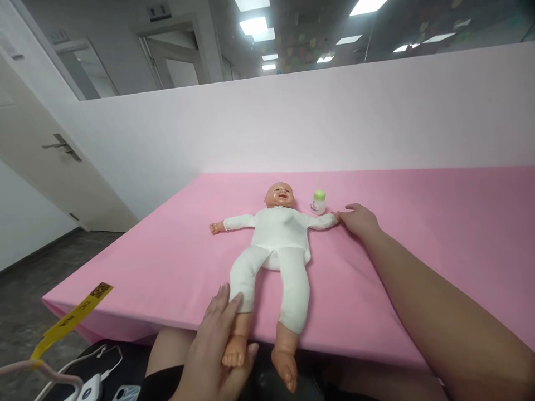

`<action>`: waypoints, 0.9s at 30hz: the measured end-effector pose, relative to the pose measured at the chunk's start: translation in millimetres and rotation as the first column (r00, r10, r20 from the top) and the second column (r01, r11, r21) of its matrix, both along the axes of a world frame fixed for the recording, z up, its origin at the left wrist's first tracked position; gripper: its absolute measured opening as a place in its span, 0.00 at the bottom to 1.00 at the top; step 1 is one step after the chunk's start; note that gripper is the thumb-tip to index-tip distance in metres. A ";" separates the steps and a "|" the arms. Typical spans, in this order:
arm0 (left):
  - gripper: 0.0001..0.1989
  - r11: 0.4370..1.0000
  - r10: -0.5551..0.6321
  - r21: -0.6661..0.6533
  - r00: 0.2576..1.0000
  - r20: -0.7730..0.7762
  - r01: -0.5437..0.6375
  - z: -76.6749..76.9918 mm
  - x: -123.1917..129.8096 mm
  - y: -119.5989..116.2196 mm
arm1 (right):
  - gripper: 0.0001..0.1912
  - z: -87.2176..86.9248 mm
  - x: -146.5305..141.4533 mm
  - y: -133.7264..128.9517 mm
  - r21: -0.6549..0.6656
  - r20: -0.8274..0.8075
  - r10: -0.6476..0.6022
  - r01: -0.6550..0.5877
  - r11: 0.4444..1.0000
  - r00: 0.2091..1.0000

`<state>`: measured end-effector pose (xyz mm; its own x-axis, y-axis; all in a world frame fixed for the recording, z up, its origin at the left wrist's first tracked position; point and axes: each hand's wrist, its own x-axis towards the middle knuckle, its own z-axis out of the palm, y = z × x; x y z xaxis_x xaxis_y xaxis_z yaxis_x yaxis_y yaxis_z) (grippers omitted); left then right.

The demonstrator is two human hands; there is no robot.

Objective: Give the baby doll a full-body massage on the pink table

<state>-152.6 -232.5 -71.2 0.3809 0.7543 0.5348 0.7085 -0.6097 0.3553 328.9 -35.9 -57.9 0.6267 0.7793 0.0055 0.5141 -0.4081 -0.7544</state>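
Note:
A baby doll (pixel 281 231) in a white cloth suit lies face up on a pink-covered table (pixel 163 245), arms spread. Its head points to the far side, and its feet hang over the near edge. My left hand (pixel 213 340) lies along the doll's lower leg on the left, fingers stretched out, with the doll's foot (pixel 234 350) between thumb and fingers. Out to the right, my right hand (pixel 360 220) has its fingertips closed on the doll's small hand (pixel 336 216). A small clear jar with a green lid (pixel 319 203) stands just beyond that arm.
A white wall (pixel 334 122) with a window above it borders the table's far side. At left is a door with a handle (pixel 61 146). A yellow tag (pixel 73 317) on a cable hangs at the lower left, above white devices (pixel 90 388) on a dark surface.

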 end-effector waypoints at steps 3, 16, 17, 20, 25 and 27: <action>0.41 0.998 0.002 0.057 0.992 -0.122 0.005 -8.7 0.5 0.2 | 0.36 5.7 0.6 -3.0 -0.018 0.211 0.014 -0.010 1.000 0.977; 0.26 0.996 0.051 -0.078 0.967 0.250 -0.032 64.9 5.1 119.5 | 0.22 59.8 -141.4 -92.5 0.338 0.565 0.295 -0.542 0.770 0.771; 0.26 0.989 0.102 -0.128 0.973 0.206 -0.076 70.2 8.8 149.1 | 0.24 59.8 -156.2 -107.7 0.349 0.555 0.327 -0.570 0.743 0.765; 0.29 0.939 0.246 -0.258 0.968 0.050 -0.226 65.4 13.2 229.3 | 0.28 48.3 -191.8 -155.1 0.379 0.571 0.410 -0.672 0.637 0.711; 0.36 0.852 0.363 -0.391 0.931 -0.035 -0.347 26.1 -14.8 292.1 | 0.39 -6.4 -221.3 -216.0 0.367 0.615 0.429 -0.722 0.587 0.662; 0.42 0.835 0.353 -0.433 0.934 -0.052 -0.339 16.4 -33.9 298.2 | 0.36 -27.7 -228.8 -229.8 0.357 0.598 0.335 -0.617 0.701 0.728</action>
<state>-186.5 65.7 -54.8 0.0414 0.9900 0.1346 0.8300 -0.1091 0.5470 100.1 -265.8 -85.6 -0.0262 0.7532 0.6573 0.8521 0.3607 -0.3793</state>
